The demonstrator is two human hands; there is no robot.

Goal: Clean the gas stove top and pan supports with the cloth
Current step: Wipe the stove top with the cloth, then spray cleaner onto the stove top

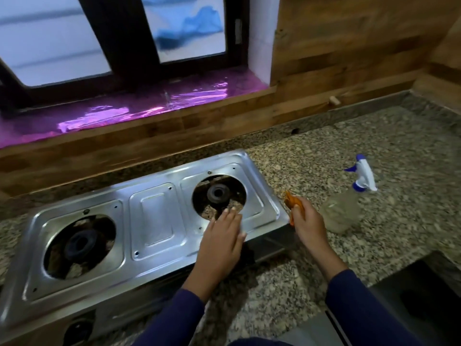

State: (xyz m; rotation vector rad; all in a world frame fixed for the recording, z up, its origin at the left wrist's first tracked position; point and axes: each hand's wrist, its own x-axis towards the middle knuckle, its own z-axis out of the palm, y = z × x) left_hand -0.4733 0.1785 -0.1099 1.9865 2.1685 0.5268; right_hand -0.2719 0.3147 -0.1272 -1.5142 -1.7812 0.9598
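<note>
Cloth [294,206] is held bunched in right hand [308,223], at the right end of stove top [154,221]. Left hand [224,233] is laid flat, fingers together, beside right burner [218,193]. Steel to be wiped lies leftward of cloth, along its long axis.

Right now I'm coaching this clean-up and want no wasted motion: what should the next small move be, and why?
Probably slide the right hand with its orange cloth leftward onto the stove top and start wiping beside the right burner opening. The cloth is held at the stove's right edge, while the left hand lies flat on the steel, seemingly steadying it.
</note>
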